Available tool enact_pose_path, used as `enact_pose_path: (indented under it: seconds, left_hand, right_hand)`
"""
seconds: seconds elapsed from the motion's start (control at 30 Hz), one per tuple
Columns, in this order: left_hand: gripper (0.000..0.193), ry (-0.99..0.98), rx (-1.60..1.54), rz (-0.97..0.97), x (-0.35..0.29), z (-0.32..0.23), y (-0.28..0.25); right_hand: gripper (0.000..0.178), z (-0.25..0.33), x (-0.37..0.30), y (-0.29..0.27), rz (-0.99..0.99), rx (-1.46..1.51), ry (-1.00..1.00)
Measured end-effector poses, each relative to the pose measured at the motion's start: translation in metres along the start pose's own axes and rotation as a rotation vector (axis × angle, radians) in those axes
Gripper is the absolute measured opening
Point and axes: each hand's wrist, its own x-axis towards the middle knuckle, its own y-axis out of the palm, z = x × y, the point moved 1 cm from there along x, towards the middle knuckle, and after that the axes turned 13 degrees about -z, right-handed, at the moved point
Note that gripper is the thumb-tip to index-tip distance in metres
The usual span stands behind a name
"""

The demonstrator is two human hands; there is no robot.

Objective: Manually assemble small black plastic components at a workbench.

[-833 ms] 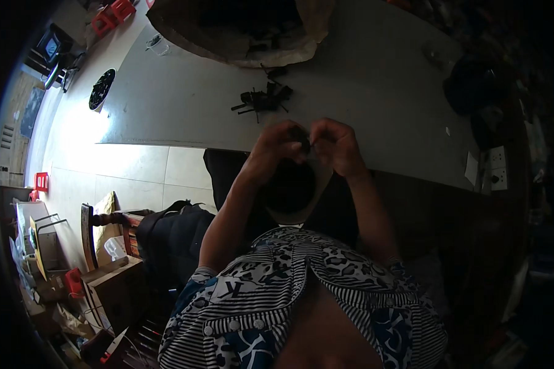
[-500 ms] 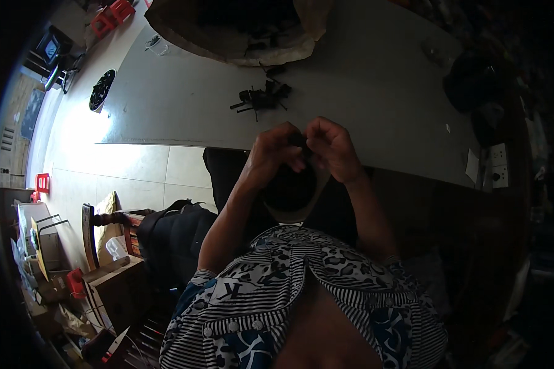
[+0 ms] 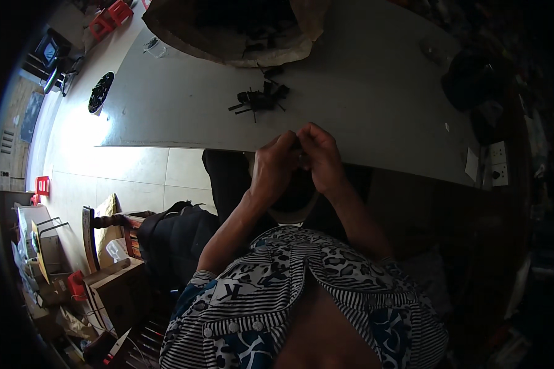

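My left hand (image 3: 272, 163) and my right hand (image 3: 320, 155) meet just at the near edge of the table, fingers bent and pressed together. Between the fingertips is a small black part (image 3: 297, 145), mostly hidden by the fingers, so its exact kind does not show. Below the hands, between my knees, a round container (image 3: 314, 203) with a pale rim and a dark inside is partly covered by my wrists. Ahead on the table lies a loose pile of small black plastic-looking parts (image 3: 261, 100), some with thin rods.
Behind the pile, a large pale sack (image 3: 240, 60) lies open with many black pieces inside. A small clear cup (image 3: 157, 48) stands left of it on the grey table (image 3: 184, 117). A bin of dark bits (image 3: 101, 92) is at the left, a dark rounded object (image 3: 471, 80) at the right.
Both hands have drawn closer together and slightly down. The right hand has moved left and turned inward, covering more of the black part. The pile has not moved.
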Motion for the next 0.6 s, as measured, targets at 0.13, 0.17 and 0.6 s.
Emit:
enact_pose_path:
  seconds: [0.13,0.17,0.6]
  left_hand:
    - [0.018,0.072,0.069,-0.025,-0.003,0.001,0.001]
    - [0.018,0.08,0.09,-0.032,-0.003,0.002,0.001]
    - [0.019,-0.131,-0.143,0.078,0.016,0.006,-0.01]
  right_hand:
    - [0.015,0.002,0.001,0.002,0.015,0.034,0.043]
    - [0.014,0.001,0.002,0.002,0.023,0.033,0.047]
    - [0.021,0.013,0.004,0.005,-0.131,0.099,0.104]
